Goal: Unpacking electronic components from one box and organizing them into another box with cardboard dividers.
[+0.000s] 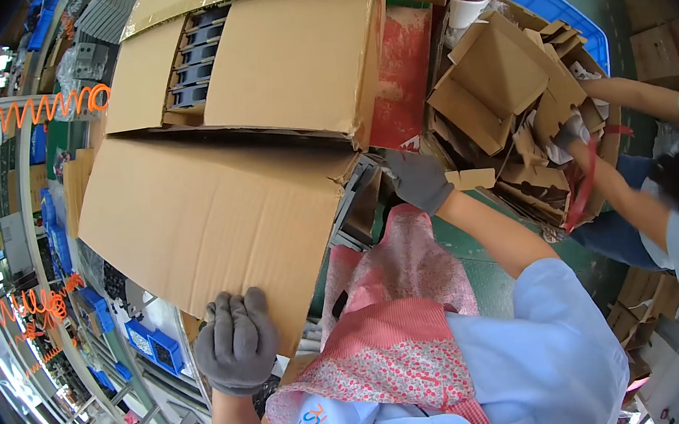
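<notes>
A large brown carton (280, 59) stands ahead of me, with dark parts (200, 56) stacked in rows behind a gap in its top. A wide cardboard flap (205, 210) slopes from it toward me. My left hand (237, 341), in a grey glove, curls its fingers together over the flap's near edge; the thumb is hidden. At the flap's far right corner, my grey-gloved right hand (420, 182) has its fingers bent against the carton's edge, fingertips partly hidden. Grey and dark pieces (356, 206) show below the flap's right side.
On the right, a bin of torn cardboard (502, 93) stands by a blue crate (550, 4); another person's arms (611, 173) reach into it. A red surface (403, 75) lies beside the carton. Racks with blue trays (154, 346) and orange coiled hoses (35, 113) line the left.
</notes>
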`<state>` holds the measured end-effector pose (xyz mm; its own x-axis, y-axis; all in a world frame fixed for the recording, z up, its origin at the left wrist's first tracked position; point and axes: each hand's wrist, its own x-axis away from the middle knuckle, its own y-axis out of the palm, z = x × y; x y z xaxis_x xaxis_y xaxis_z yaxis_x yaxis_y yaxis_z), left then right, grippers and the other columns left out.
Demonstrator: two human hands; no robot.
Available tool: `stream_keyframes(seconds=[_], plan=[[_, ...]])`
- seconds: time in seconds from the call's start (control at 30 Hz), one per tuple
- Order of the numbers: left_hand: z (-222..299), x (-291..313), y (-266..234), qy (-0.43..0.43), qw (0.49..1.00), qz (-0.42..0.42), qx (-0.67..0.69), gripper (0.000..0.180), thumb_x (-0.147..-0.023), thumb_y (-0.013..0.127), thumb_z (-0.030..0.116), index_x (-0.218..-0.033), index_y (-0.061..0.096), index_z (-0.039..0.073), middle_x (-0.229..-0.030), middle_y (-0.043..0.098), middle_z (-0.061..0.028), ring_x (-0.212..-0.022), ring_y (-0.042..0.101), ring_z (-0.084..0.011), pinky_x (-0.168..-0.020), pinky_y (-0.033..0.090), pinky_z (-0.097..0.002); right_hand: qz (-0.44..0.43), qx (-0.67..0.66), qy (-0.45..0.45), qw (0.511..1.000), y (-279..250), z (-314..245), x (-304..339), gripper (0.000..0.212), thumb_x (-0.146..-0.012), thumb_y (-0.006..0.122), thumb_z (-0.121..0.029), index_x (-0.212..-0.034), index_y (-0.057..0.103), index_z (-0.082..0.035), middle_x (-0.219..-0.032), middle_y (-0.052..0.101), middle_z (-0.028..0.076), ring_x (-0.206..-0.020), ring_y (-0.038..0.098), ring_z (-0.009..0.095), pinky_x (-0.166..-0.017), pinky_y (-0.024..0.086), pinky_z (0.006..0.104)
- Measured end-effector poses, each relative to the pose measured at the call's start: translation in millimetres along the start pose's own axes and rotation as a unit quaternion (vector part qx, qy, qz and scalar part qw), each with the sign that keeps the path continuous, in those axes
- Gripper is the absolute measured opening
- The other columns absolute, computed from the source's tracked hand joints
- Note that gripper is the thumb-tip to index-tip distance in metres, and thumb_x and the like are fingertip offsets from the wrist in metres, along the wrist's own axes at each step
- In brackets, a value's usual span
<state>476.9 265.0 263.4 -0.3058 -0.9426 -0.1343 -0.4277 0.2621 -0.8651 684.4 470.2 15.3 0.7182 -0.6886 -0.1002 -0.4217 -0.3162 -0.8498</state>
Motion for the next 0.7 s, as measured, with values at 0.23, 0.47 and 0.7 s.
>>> stream_keyframes(seconds=[0.23,0.47,0.7], plan=[[-4,0,-5,0.006,1.000,-0.015,0.000,0.022,-0.076,0.065,0.003,-0.097,0.062,0.000,-0.085,0.060,-0.0077,-0.083,0.066,-0.0225,-0.056,0.046,-0.0286,-0.126,0.112,0.061,0.984,39,-2,-29,0.014,-0.082,0.049,-0.013,-0.094,0.048,-0.005,-0.076,0.062,0.013,-0.066,0.065,0.030,-0.057,0.052,0.0417],[-7,-1,-4,0.013,1.000,0.022,-0.017,0.016,-0.077,0.070,0.007,-0.087,0.060,0.001,-0.081,0.055,-0.0069,-0.079,0.064,-0.0207,-0.058,0.052,-0.0282,-0.173,0.072,0.086,0.978,17,-16,-41,0.016,-0.082,0.046,-0.011,-0.097,0.049,-0.004,-0.076,0.062,0.014,-0.066,0.065,0.031,-0.057,0.052,0.0408],[-7,-1,-7,0.018,0.999,0.027,-0.018,0.017,-0.075,0.071,0.005,-0.085,0.059,0.001,-0.080,0.055,-0.0079,-0.076,0.064,-0.0215,-0.057,0.051,-0.0280,-0.120,0.085,0.071,0.987,50,1,-18,0.019,-0.084,0.044,-0.011,-0.098,0.053,-0.001,-0.083,0.065,0.019,-0.076,0.067,0.033,-0.065,0.053,0.0429]])
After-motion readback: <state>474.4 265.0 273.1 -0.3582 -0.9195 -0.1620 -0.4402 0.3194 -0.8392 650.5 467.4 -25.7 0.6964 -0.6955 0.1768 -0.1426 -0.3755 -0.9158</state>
